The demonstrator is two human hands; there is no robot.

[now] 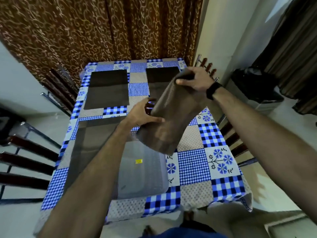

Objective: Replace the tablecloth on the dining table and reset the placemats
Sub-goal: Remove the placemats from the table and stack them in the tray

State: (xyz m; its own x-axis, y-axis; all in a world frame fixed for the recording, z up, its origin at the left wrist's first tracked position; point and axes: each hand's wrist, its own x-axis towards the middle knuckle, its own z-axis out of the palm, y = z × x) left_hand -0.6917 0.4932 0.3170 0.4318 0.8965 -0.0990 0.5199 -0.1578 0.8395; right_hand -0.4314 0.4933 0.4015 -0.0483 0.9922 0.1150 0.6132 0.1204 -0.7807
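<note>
A blue, black and grey patchwork tablecloth [193, 165] covers the dining table. Dark brown placemats lie flat on it: one at the far left [107, 89], one at the far right [160, 79], one at the near left [89, 146]. I hold another brown placemat [169, 117] tilted in the air above the table's middle. My right hand [197, 79] grips its top edge. My left hand [144, 114] grips its left side. It hides part of the far right mat.
A clear plastic bin [145, 170] with a yellow sticker sits on the table below the held mat. Dark wooden chairs stand along the left [25, 160] and right [229, 134] sides. A brown patterned curtain [103, 31] hangs behind. A black-bagged bin [253, 86] stands at the right.
</note>
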